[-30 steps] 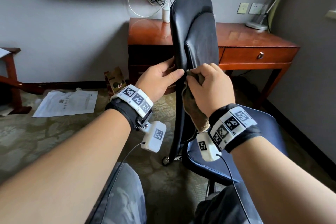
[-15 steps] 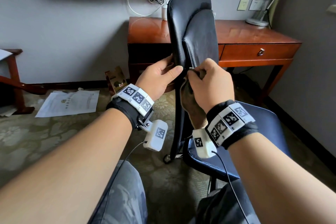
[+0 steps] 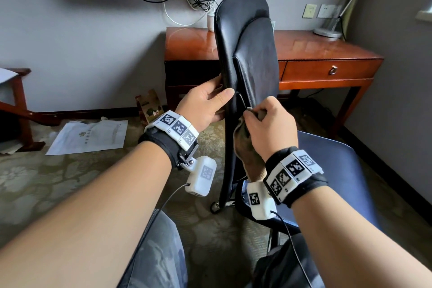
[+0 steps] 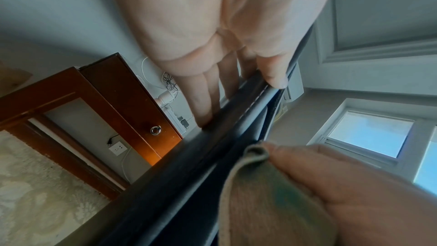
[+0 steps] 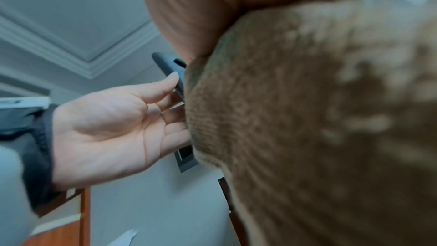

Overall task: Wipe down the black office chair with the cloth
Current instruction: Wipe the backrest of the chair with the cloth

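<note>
Between the two hands stands the backrest (image 3: 251,54) of the black office chair (image 3: 233,124), seen edge-on, its blue seat (image 3: 339,170) below and to the right of the right wrist. The left hand (image 3: 205,105) grips the backrest's left edge, thumb across the near side and fingers (image 4: 203,96) lying along the far side. The right hand (image 3: 271,128) holds a brown cloth (image 3: 247,152) bunched in curled fingers and presses it against the backrest just right of the left thumb; the cloth hangs down to the wrist. Compared with half a second ago, the right hand and cloth sit lower on the edge, while the left hand has kept its grip. Beyond the hands is a wooden desk (image 3: 315,54) with its drawer (image 3: 327,70) closed, contents unseen. Left of the left hand, papers (image 3: 88,135) lie on the carpet.
</note>
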Demonstrator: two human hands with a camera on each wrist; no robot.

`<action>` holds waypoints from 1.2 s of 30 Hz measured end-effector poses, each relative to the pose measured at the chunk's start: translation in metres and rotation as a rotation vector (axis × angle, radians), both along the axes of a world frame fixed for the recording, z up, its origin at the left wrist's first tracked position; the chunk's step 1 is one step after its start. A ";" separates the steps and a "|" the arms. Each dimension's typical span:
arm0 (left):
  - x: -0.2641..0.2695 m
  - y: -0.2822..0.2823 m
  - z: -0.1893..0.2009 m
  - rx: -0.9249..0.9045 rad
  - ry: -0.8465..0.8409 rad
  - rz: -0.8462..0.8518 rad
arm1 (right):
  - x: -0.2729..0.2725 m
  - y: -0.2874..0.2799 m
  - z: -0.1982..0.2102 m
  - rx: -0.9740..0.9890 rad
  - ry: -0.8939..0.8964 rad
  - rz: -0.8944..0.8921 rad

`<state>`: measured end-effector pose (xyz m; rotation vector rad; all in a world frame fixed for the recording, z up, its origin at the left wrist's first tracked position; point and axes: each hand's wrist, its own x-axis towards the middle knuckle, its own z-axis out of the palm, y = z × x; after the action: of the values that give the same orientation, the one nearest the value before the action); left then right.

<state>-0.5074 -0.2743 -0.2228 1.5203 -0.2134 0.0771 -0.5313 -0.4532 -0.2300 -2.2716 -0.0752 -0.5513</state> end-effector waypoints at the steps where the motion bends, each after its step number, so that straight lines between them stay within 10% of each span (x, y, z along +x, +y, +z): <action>1: -0.001 0.000 0.000 0.007 -0.012 0.003 | -0.001 0.002 0.004 -0.030 -0.028 0.020; 16: -0.005 -0.004 -0.003 0.004 -0.010 0.037 | -0.008 -0.011 -0.040 -0.118 0.189 -0.047; 25: -0.007 -0.006 -0.004 0.027 -0.032 0.039 | 0.002 0.003 0.011 -0.123 -0.015 0.007; 36: -0.012 -0.011 -0.013 0.051 -0.030 0.042 | -0.010 -0.021 -0.058 -0.098 0.188 -0.020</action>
<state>-0.5195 -0.2849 -0.2354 1.5749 -0.2090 0.1292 -0.5412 -0.4739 -0.2875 -2.4117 0.0147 -0.3490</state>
